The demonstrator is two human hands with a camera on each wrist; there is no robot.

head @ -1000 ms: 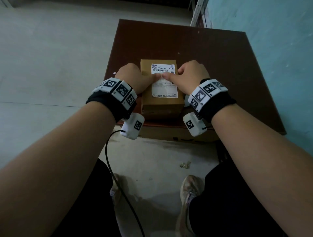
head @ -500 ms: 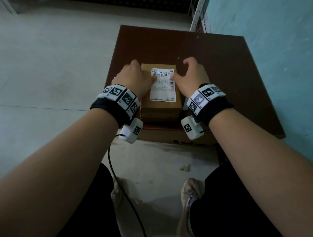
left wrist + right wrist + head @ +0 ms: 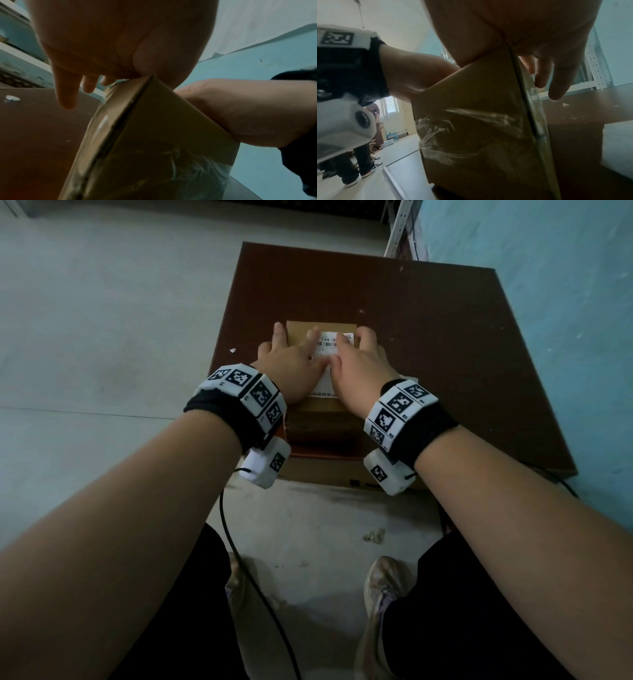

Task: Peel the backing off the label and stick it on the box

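Note:
A brown cardboard box stands near the front edge of a dark brown table. A white printed label lies flat on the box top. My left hand rests flat on the left part of the top, fingers straight, reaching over the label's left edge. My right hand lies flat on the right part, fingers straight over the label's right side. In the left wrist view the palm sits on the box's corner. In the right wrist view the palm presses the box's top edge. Clear tape wraps the box.
A small white scrap lies on the table's left part. A blue wall runs along the right. A black cable hangs from my left wrist toward the floor. My shoes stand on the grey floor below. A person's legs stand in the room's far left.
Both hands went from curled fists with thumbs meeting on the label, through gripping the box's sides, to lying flat with straight fingers on the label. The view has tilted slightly.

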